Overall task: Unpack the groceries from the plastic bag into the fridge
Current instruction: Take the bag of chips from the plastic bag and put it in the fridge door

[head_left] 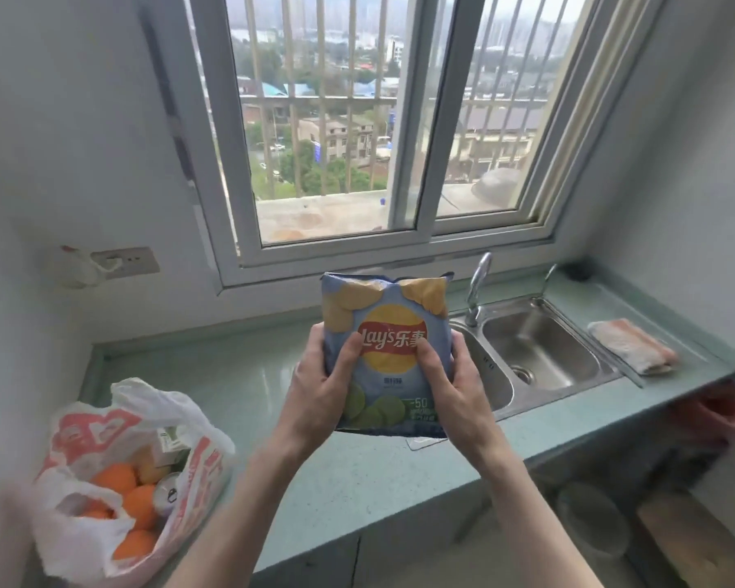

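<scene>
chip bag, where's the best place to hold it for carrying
Hold the chip bag by its lower side edges, one of the hands from each side, as the left hand and right hand do now. It is puffed and upright, so light pressure at the edges should spare the chips.

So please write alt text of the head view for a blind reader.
Both hands, left hand and right hand, hold a bag of chips upright above a green counter. A plastic bag with oranges lies at left; a steel sink is at right.
</scene>
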A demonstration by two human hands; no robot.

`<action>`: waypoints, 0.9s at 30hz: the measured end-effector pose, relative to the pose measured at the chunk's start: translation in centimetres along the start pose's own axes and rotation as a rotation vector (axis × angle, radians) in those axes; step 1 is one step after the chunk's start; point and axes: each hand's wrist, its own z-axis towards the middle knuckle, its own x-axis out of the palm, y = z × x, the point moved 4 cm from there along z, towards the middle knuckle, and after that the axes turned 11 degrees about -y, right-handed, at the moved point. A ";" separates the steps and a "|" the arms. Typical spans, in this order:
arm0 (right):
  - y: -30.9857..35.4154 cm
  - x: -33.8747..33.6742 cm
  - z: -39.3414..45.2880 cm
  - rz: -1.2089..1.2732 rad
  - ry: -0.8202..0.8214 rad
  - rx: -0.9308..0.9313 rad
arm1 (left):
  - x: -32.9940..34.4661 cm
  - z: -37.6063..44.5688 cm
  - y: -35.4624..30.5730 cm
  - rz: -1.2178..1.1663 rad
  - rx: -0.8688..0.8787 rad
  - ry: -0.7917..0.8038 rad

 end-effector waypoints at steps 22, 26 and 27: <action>8.7 -40.5 -15.8 -0.129 -0.677 -0.244 | 38.1 -20.7 -5.9 -0.055 0.125 0.543; 9.3 -47.0 -19.9 -0.171 -0.800 -0.255 | 43.6 -26.2 -6.7 -0.122 0.109 0.639; 9.4 -48.5 -20.8 -0.183 -0.831 -0.261 | 44.9 -27.4 -6.8 -0.127 0.114 0.662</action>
